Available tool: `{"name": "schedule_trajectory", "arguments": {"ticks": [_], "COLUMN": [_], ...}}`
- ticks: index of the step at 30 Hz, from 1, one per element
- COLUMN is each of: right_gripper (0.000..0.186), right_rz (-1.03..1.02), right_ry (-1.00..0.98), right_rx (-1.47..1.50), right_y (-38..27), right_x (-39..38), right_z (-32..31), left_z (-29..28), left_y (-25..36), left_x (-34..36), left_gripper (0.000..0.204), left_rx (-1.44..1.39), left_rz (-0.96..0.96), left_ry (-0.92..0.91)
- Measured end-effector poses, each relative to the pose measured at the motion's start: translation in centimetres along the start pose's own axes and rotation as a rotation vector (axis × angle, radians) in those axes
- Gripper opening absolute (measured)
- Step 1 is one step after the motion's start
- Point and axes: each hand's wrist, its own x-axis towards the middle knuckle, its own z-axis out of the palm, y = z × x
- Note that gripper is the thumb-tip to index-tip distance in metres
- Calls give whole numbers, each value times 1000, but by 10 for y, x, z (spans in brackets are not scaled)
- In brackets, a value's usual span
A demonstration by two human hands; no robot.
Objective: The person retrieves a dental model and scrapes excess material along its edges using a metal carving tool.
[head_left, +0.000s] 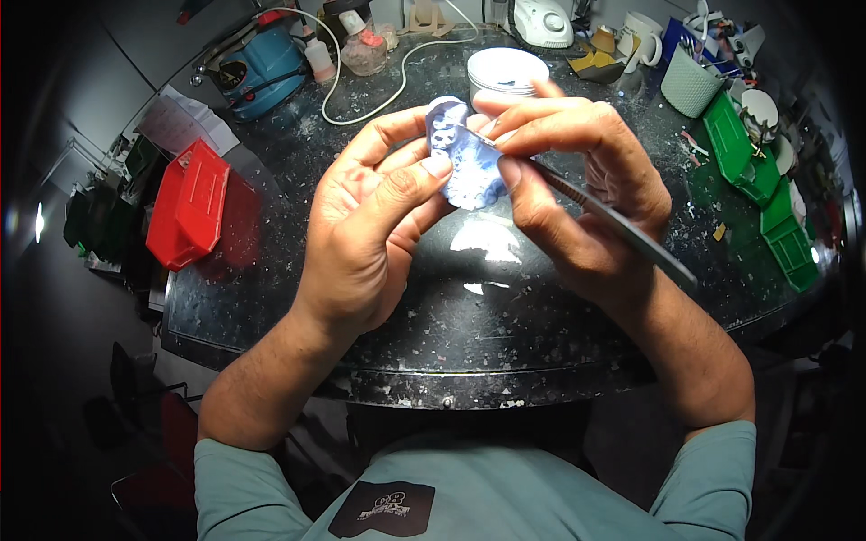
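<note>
Above the middle of the bench I hold up a pale blue plaster dental cast [471, 173] with tooth shapes along its arch. My left hand [361, 216] is closed on its left side, the thumb pressed over the front. From the right, my right hand [591, 176] pinches a slim metal hand tool [636, 239] with a ridged grip. The tool's far end reaches the cast's upper right edge, and its long grey handle slants down to the right. Fingers partly hide its working tip, so its exact kind cannot be told.
A white round tub [507, 68] stands behind my hands. To the left are a red plastic bin [191, 206] and a blue machine [262, 72]. A white cable [406, 77] loops across the back. Green bins [740, 149] and a tool-filled white holder [693, 83] line the right.
</note>
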Motion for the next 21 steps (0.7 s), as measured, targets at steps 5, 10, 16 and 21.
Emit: {"name": "schedule_trajectory", "arguments": {"ticks": [5,10,16,21], "right_gripper": [30,27,20,20], "right_rz": [-88,-192,-242,-263], "right_ry": [-41,-56,-57,-51], "right_rx": [-214,-332,-343,-374], "right_y": [-5,-8,-8,-11], "right_x": [3,5,5,5], "right_z": [-3,0,1,3], "left_z": [-5,-12,-3,0], "left_y": [1,0,1,2], "left_x": [-3,-4,-6,-8], "left_gripper": [41,39,42,44], "left_rx": [-69,-191,-213,-238], "left_rz": [-69,-57,-17,-5], "left_ry": [21,-116,-107,-126]}}
